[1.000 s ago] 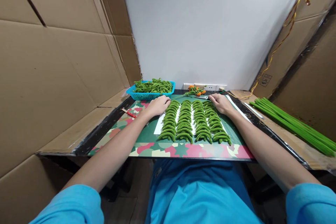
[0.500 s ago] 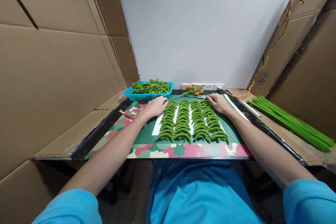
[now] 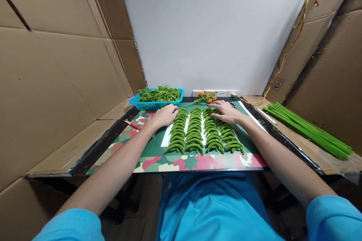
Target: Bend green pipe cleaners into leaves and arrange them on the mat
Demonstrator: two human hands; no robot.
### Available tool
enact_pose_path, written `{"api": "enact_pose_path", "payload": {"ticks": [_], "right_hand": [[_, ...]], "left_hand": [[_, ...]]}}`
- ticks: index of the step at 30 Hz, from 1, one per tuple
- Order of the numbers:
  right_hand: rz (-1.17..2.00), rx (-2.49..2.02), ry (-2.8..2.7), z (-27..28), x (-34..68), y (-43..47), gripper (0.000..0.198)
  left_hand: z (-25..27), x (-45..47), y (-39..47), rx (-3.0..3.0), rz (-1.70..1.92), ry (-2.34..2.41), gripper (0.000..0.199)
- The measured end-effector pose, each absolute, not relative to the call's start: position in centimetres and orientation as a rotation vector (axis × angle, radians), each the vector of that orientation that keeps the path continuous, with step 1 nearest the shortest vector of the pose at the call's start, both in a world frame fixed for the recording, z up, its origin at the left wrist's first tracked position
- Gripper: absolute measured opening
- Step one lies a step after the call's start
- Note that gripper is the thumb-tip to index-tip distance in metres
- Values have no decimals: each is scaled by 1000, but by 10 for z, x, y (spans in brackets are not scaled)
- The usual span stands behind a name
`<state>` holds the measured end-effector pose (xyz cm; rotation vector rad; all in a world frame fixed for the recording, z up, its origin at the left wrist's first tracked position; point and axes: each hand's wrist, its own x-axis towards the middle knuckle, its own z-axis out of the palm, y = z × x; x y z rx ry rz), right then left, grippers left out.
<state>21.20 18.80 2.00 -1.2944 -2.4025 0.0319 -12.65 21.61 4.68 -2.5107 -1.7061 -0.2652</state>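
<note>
Curved green fuzzy pieces (image 3: 194, 128), which look like bent chenille stems, lie overlapped in several columns on white paper (image 3: 166, 137) over a green cutting mat (image 3: 158, 147). My left hand (image 3: 166, 115) rests at the upper left of the leftmost column, its fingers bent and close together; whatever is under the fingertips is hidden. Over the top of the two right-hand columns, my right hand (image 3: 226, 112) reaches leftward with fingers spread, touching or just above the pieces. Behind it, scissors (image 3: 233, 104) show partly.
A blue basket (image 3: 156, 105) heaped with green fuzzy pieces stands at the back left. Orange-and-green fuzzy flowers (image 3: 208, 98) lie near the wall sockets (image 3: 222, 93). A red-handled tool (image 3: 132, 124) lies left. Long green stems (image 3: 308, 130) are bundled on the right. Cardboard walls flank the table.
My right hand has moved left, from the outer edge of the rightmost column to above the column tops, and its fingers have spread. My left hand stays at the leftmost column. The view has shifted slightly.
</note>
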Motion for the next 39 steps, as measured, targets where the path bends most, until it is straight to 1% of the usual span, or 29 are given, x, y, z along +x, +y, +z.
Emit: {"api": "enact_pose_path", "payload": {"ticks": [9, 14, 20, 25, 30, 35, 39], "right_hand": [[81, -1310, -2530, 31, 220, 178, 62], [115, -1350, -2549, 35, 221, 175, 69], [148, -1311, -2536, 35, 224, 175, 64], [134, -1329, -2550, 35, 225, 175, 67], [127, -1326, -2535, 35, 225, 175, 65], [110, -1332, -2544, 32, 224, 176, 68], [125, -1309, -2526, 31, 223, 177, 65]], "left_hand": [[46, -127, 217, -2503, -240, -1704, 43], [45, -127, 217, -2508, -245, -1697, 44], [44, -128, 219, -2513, -247, -1693, 44], [45, -128, 218, -2508, -237, -1699, 43], [46, -127, 217, -2511, -228, -1699, 44], [45, -128, 218, -2514, -220, -1692, 45], [44, -128, 219, -2511, -217, -1688, 45]]}}
